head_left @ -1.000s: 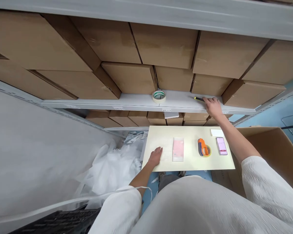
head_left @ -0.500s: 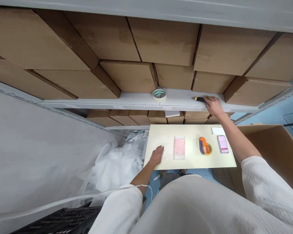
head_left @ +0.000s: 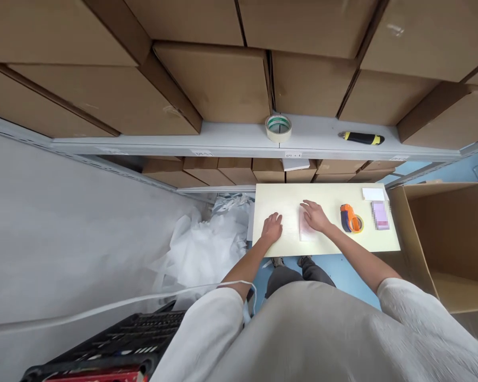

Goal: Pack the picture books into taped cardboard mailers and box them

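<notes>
On the pale desk point(head_left: 287, 193), the pink packet point(head_left: 307, 233) is partly covered by the right grip point(head_left: 316, 216), whose hold cannot be told, while the left grip point(head_left: 272, 228) is spread loosely nearby, so the packet is best handled gently by its edges.

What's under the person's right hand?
Part of a pink packet, lying on the pale board. The right hand covers the rest, so I can't see that.

Stockroom or packing area, judging by the shelving point(head_left: 231, 131) full of brown cartons point(head_left: 215, 79) beyond the cream worktable point(head_left: 279, 197), tape dispenser point(head_left: 347, 218) on it, open carton point(head_left: 454, 228) right of it, white sheeting point(head_left: 207, 246) heaped left.
</notes>
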A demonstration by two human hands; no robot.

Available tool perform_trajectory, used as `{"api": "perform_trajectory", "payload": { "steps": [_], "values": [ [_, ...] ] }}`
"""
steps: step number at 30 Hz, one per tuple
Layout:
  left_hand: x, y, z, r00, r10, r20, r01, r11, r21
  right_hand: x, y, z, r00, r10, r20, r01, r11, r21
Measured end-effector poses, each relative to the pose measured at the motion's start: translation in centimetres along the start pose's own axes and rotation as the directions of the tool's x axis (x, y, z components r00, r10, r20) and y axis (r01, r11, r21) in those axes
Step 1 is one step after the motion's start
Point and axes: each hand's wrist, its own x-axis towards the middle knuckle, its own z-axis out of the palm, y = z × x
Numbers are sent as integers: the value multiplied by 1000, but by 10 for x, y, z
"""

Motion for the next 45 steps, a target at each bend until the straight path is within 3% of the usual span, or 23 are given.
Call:
{"api": "perform_trajectory", "payload": {
  "steps": [2, 5, 11, 28, 40, 45],
  "values": [
    [14, 0, 2, 999, 33, -28, -34, 999, -20, 3, -9, 41, 992, 83, 92, -84, 997, -3],
    [36, 0, 11, 994, 100, -50, -103, 993, -59, 13, -13, 82, 979, 139, 151, -134, 990, -45],
    [52, -5, 31, 991, 126, -51, -130, 989, -70, 24, -4, 122, 982, 162, 100, -155, 985, -80],
    [37, -1, 39, 992, -38, -120, 26, 995, -101, 14, -7, 136, 980, 199, 7, -197, 971, -139],
    [36, -52, 25, 985, 115, -132, -127, 988, -89, 13, 10, 150, 987, 138, -78, -142, 989, -42],
    [34, -55, 19, 986, 119, -117, -136, 980, -149, 12, -8, 146, 984, 119, -128, -125, 992, -35]
  ]
}}
